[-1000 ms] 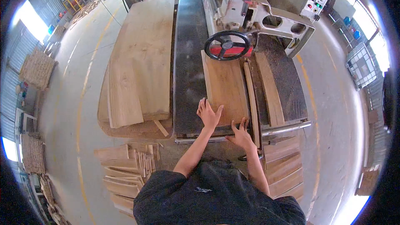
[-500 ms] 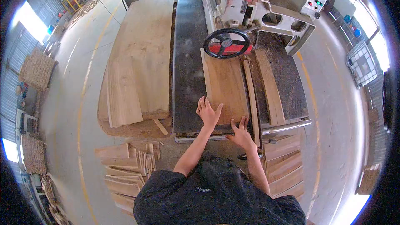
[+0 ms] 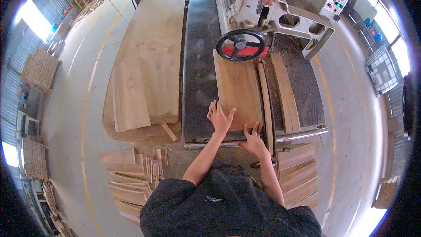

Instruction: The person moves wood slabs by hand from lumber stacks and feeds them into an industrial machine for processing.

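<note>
A wide brown wooden board [image 3: 239, 85] lies flat on the dark metal machine table [image 3: 200, 74], its far end under the black handwheel [image 3: 240, 44]. My left hand [image 3: 220, 117] rests on the board's near left edge, fingers spread and thumb apart. At the near end of the same board, my right hand [image 3: 254, 142] touches it with fingertips stretched forward and apart. Neither hand is wrapped around anything. Just right of the board runs a narrow wooden strip [image 3: 266, 107]. Further right, a thicker wooden piece [image 3: 285, 94] lies on the sawdust-covered side of the table.
A white machine body [image 3: 250, 4] with a control panel [image 3: 335, 3] stands ahead. Left of the table, large boards [image 3: 153, 57] lie stacked, with a loose board [image 3: 130, 96] on top. Cut pieces [image 3: 131, 188] are piled at lower left, more boards [image 3: 299, 173] at lower right.
The camera view has shifted very slightly. Both hands and the board keep practically the same places relative to each other.
</note>
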A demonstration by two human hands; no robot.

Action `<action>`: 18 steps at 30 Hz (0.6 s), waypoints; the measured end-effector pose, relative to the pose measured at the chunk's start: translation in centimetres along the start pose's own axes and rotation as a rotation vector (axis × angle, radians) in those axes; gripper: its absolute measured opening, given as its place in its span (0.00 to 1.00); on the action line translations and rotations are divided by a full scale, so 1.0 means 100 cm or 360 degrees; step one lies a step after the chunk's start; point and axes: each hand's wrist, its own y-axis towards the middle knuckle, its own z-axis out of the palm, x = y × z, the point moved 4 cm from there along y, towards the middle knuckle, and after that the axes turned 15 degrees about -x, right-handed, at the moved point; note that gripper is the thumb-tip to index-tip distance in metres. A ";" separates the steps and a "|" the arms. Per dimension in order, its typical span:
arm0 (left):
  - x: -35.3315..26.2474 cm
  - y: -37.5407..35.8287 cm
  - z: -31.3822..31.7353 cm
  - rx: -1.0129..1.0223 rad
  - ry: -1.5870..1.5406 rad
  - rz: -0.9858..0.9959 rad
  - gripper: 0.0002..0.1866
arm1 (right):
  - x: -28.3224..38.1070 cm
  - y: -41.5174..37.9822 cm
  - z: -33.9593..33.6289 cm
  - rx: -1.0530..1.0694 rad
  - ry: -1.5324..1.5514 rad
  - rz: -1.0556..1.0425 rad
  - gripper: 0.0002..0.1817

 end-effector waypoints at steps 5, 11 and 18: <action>0.000 0.000 0.000 0.0024 0.0006 -0.0007 0.46 | 0.002 0.000 -0.004 0.0053 -0.0030 0.0034 0.51; 0.001 0.000 0.001 0.0052 0.0014 -0.0031 0.46 | 0.002 0.000 -0.003 0.0052 -0.0052 0.0023 0.52; -0.001 0.002 0.000 0.0014 0.0038 -0.0012 0.47 | 0.004 0.002 -0.006 0.0052 -0.0030 -0.0006 0.54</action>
